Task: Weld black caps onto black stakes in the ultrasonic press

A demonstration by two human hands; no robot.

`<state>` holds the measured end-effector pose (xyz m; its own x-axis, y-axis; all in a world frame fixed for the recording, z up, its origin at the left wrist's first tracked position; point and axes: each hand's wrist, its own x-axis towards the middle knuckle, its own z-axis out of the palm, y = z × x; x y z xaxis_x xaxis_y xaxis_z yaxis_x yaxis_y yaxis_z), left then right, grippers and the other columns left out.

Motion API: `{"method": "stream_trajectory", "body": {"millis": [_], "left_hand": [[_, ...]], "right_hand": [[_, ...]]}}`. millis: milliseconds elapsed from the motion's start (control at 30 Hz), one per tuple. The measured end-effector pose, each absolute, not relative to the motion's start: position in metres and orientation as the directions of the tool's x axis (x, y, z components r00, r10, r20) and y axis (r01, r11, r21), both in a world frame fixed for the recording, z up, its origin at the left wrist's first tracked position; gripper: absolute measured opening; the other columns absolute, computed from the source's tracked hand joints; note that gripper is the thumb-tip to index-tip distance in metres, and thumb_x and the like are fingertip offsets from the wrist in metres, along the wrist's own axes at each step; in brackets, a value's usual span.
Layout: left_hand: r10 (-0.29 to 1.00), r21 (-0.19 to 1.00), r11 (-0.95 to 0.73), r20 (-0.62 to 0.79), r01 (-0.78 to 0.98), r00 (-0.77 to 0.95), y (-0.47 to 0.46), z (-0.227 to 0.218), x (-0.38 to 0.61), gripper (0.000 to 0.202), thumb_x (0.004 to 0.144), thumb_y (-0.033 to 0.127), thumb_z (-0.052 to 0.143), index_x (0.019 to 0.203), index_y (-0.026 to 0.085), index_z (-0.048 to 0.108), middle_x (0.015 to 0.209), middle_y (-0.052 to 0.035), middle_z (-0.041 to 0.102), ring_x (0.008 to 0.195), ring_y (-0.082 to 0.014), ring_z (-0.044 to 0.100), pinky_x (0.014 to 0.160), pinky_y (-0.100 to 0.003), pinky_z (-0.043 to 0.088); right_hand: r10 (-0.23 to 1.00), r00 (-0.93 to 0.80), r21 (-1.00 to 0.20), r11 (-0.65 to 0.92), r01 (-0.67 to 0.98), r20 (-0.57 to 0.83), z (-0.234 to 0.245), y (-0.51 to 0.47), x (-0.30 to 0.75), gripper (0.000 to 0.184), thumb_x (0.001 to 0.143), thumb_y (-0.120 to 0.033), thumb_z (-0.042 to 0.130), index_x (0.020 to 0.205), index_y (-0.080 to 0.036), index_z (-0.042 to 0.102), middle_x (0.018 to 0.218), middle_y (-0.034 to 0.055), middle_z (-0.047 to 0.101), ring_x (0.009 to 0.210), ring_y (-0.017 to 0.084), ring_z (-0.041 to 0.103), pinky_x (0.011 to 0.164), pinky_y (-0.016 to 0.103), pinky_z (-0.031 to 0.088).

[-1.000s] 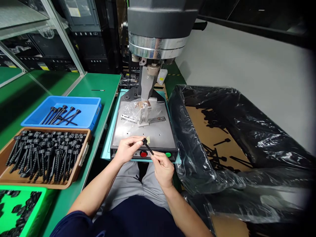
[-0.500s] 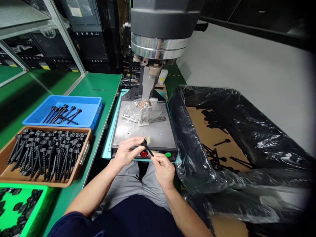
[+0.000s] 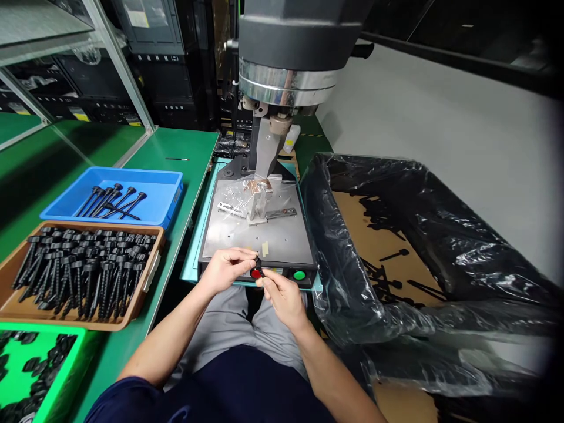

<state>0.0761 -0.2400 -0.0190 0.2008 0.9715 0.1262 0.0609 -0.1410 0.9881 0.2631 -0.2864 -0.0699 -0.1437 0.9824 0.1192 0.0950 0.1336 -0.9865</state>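
In front of the press base, my left hand (image 3: 225,271) pinches the round head of a black plastic part (image 3: 258,265), which has a thin stem. My right hand (image 3: 284,296) is closed around the stem, so its lower end is hidden. Just behind the part sits a red button (image 3: 255,274), partly covered, with a green button (image 3: 299,275) to the right. Beyond them, a clear fixture block (image 3: 258,205) stands on the metal plate (image 3: 229,238), under the press's metal horn (image 3: 266,150).
On the green bench (image 3: 185,144) at left are a blue tray (image 3: 163,205) and brown tray (image 3: 152,258) of stemmed black parts, and a green tray (image 3: 73,370) of small black pieces. At right stands a box lined with black plastic (image 3: 343,247), with similar parts inside.
My right hand has moved left and up along the stem, closer to my left hand. Less of the stem shows, and the green button has come into full view.
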Motion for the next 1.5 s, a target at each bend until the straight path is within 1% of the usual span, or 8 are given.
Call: {"method": "stream_trajectory", "body": {"millis": [300,467,667,933,1067,1200,1400,1500], "left_hand": [[0.961,0.994,-0.098,0.079,0.057,0.264,-0.238,-0.018,0.067,0.013,0.072,0.033,0.077,0.079,0.021,0.078,0.092,-0.0086,0.076,0.094,-0.0253,0.071,0.087,-0.040,0.057],[0.951,0.990,-0.105,0.072,0.095,0.302,-0.241,-0.021,0.066,0.017,0.077,0.035,0.072,0.086,0.021,0.078,0.100,-0.0091,0.075,0.100,-0.0265,0.070,0.093,-0.043,0.055],[0.929,0.984,-0.161,0.126,0.073,0.347,-0.247,-0.031,0.065,0.021,0.082,0.033,0.067,0.098,0.021,0.076,0.109,-0.0087,0.073,0.111,-0.0272,0.065,0.101,-0.046,0.050],[0.940,0.941,-0.314,0.289,0.126,0.182,-0.252,-0.049,0.084,0.025,0.085,0.029,0.064,0.108,0.021,0.071,0.118,-0.0124,0.069,0.111,-0.0256,0.065,0.080,-0.037,0.059],[0.928,0.920,-0.346,0.306,0.185,0.211,-0.251,-0.054,0.093,0.025,0.088,0.028,0.060,0.109,0.021,0.070,0.125,-0.0135,0.064,0.117,-0.0242,0.060,0.095,-0.042,0.052],[0.925,0.910,-0.351,0.302,0.218,0.230,-0.247,-0.056,0.094,0.025,0.085,0.029,0.063,0.109,0.020,0.069,0.131,-0.0134,0.059,0.122,-0.0240,0.055,0.104,-0.043,0.044],[0.908,0.998,-0.055,0.068,0.043,-0.413,-0.218,-0.077,0.075,0.039,0.078,0.039,0.070,0.108,0.016,0.063,0.121,-0.0147,0.062,0.114,-0.0254,0.059,0.096,-0.041,0.048],[0.884,0.996,-0.040,0.000,-0.075,-0.468,-0.195,-0.084,0.070,0.058,0.071,0.035,0.078,0.121,0.018,0.056,0.134,-0.0146,0.055,0.122,-0.0239,0.054,0.103,-0.038,0.043]], "right_hand": [[0.961,-0.160,-0.957,0.250,0.146,0.226,-0.071,-0.283,0.263,0.024,0.094,-0.030,0.053,0.110,-0.022,0.069,0.074,0.0023,0.067,0.060,0.015,0.059,0.058,0.028,0.051],[0.892,-0.159,-0.824,0.451,0.344,0.422,-0.064,-0.284,0.265,0.028,0.093,-0.023,0.053,0.117,-0.024,0.068,0.099,0.0087,0.072,0.091,0.024,0.067,0.084,0.039,0.055],[0.873,-0.166,-0.799,0.486,0.353,0.458,-0.061,-0.286,0.264,0.029,0.093,-0.021,0.054,0.118,-0.024,0.068,0.100,0.0089,0.072,0.092,0.024,0.067,0.084,0.039,0.056],[0.981,-0.119,-0.988,0.154,0.021,0.151,-0.075,-0.279,0.255,0.025,0.092,-0.038,0.057,0.108,-0.022,0.066,0.078,0.0026,0.067,0.055,0.013,0.057,0.049,0.025,0.048],[0.971,-0.236,-0.963,-0.105,-0.247,-0.046,-0.077,-0.269,0.250,0.049,0.091,-0.050,0.057,0.129,-0.020,0.052,0.065,-0.0012,0.062,0.047,0.011,0.052,0.043,0.021,0.041],[0.970,-0.233,-0.943,-0.146,-0.299,-0.077,-0.074,-0.256,0.251,0.044,0.089,-0.049,0.059,0.120,-0.017,0.058,0.053,-0.0063,0.051,0.041,0.007,0.042,0.040,0.018,0.034],[0.984,-0.072,-0.912,-0.178,-0.369,-0.163,-0.079,-0.247,0.261,0.041,0.080,-0.047,0.070,0.109,-0.020,0.059,0.085,0.0029,0.065,0.051,0.007,0.051,0.039,0.017,0.037],[0.977,-0.095,-0.907,-0.214,-0.362,-0.192,-0.082,-0.248,0.261,0.043,0.078,-0.048,0.072,0.108,-0.020,0.060,0.084,0.0027,0.065,0.052,0.008,0.052,0.040,0.017,0.038]]}}
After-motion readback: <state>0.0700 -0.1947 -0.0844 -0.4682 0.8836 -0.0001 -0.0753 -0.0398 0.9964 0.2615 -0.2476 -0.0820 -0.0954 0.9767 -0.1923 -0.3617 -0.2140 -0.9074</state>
